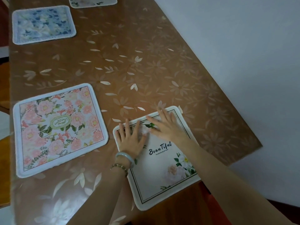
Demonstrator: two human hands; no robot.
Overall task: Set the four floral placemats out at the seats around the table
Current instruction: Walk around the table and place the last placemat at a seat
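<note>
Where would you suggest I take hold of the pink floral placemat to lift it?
Probably pinch the white border of the pink floral placemat from the left side of the table: it lies flat, and that border almost reaches the edge.

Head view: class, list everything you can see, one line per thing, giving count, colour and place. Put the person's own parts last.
table: one, brown cloth with pale flowers, fills most of the view
white mat: one, white with pink and white flowers, nearest, under both hands
pink mat: one, pink flowers, white border, near left
blue mat: one, blue and white, far left
pale mat: one, cut off by the top edge
wall: white, right
bangle: one, pale green, left wrist
bracelet: one, brown beads, left wrist
left hand: flat on white mat
right hand: flat on white mat, farther in
</note>
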